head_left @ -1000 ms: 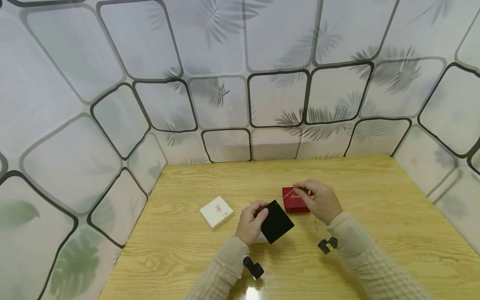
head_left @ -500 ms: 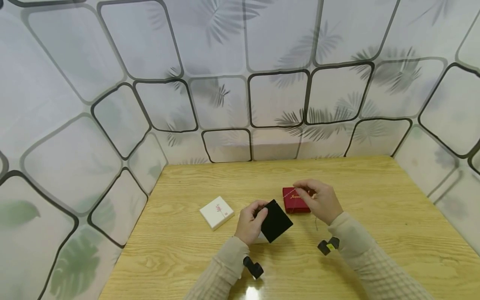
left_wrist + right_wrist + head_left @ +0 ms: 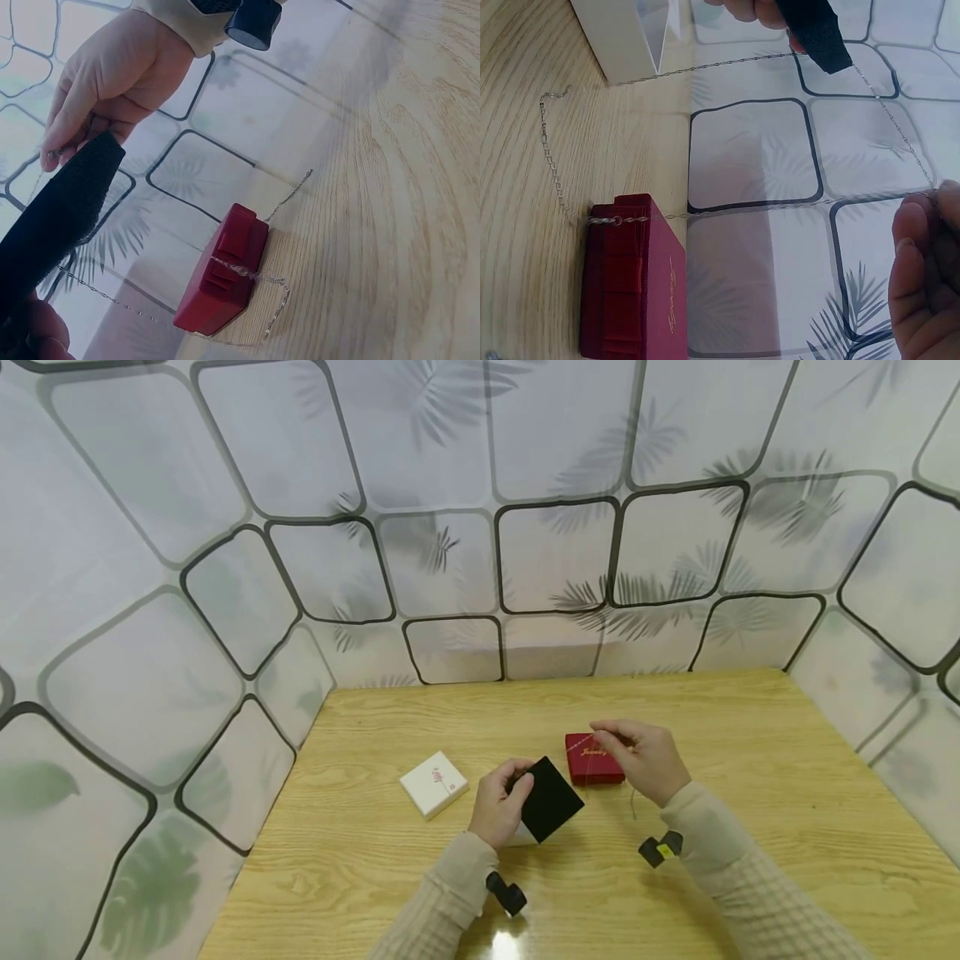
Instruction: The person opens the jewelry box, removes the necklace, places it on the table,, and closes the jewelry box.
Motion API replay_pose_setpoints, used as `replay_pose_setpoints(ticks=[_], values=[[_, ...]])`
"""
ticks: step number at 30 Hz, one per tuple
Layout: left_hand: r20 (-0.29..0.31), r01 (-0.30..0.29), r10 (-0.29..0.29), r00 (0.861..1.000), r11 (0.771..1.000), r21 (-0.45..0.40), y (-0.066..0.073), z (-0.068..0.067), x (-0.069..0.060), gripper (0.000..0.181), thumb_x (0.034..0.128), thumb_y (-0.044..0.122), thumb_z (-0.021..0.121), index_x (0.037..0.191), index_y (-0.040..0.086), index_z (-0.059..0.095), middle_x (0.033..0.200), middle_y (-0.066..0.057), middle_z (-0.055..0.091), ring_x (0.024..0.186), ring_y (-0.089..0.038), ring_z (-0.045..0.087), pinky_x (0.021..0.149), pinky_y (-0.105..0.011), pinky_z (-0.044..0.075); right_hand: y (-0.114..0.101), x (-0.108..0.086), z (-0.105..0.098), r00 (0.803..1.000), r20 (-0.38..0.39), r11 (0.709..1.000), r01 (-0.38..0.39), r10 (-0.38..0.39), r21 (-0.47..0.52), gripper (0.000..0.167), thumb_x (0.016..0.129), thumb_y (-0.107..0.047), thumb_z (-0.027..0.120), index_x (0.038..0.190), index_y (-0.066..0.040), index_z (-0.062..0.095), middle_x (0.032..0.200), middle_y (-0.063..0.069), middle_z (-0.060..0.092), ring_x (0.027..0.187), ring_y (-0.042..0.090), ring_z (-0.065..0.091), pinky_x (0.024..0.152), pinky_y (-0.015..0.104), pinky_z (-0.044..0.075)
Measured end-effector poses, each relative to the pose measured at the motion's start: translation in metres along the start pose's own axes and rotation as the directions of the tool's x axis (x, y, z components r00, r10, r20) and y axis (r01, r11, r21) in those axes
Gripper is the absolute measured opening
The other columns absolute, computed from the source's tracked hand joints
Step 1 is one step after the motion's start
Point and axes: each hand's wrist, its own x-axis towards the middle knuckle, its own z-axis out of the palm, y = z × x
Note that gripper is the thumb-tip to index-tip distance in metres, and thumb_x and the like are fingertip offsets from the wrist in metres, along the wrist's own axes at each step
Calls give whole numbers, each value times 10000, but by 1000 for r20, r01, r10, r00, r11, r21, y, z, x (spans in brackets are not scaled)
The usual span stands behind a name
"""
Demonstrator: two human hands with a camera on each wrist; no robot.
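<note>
In the head view my left hand (image 3: pixel 497 806) holds a flat black square pad (image 3: pixel 553 800), thumb on its face, tilted above the table. A thin silver necklace (image 3: pixel 616 220) passes at the pad's corner. My right hand (image 3: pixel 649 762) pinches the chain between thumb and fingertips, to the right of the pad. The rest of the chain hangs in a loop, its lower end on or near the tabletop. It crosses in front of a red jewelry box (image 3: pixel 594 770) with gold lettering; whether they touch I cannot tell. Beneath the left hand a white open box (image 3: pixel 622 37) is mostly hidden.
A white box lid (image 3: pixel 433 785) with a pink flower print lies left of the left hand. The wooden table (image 3: pixel 360 860) meets a patterned curtain (image 3: pixel 555 560) at the back and sides.
My right hand has shifted slightly to the right, still pinching the chain. The black pad in my left hand has moved a little up and left. The boxes stay about where they were.
</note>
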Motion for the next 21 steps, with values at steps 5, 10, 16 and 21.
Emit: replay_pose_setpoints(ticks=[5,10,16,21], values=[[-5,-14,14,1000,1000,4,-1,0,0,197,976,11,505,1104,-61,637,917,-165,654,780,-167,591,716,-243,488,-1,1,-1,1000,-17,1000,14,-14,21,134,892,-12,665,972,-87,743,829,-6,700,594,103,565,573,137,461],[-3,-15,15,1000,1000,-1,-1,1,0,198,978,14,504,1103,-63,637,916,-167,652,780,-167,593,713,-242,492,0,1,-3,999,-18,998,-34,35,47,189,917,-14,632,1085,-57,706,808,28,676,586,110,551,517,167,445],[-11,-19,19,1000,1000,-6,-2,1,0,194,976,8,504,1096,-62,639,910,-172,651,778,-171,595,711,-242,491,1,2,-7,997,-25,996,-68,70,56,189,932,-14,609,1103,-22,691,869,97,695,659,130,599,560,147,467],[-18,-14,14,1000,1000,-3,-2,2,0,189,973,7,507,1087,-55,644,904,-157,651,774,-156,589,715,-245,488,2,3,-10,997,-48,997,-59,61,42,188,921,10,614,1093,-7,689,914,97,699,700,194,626,607,116,467]])
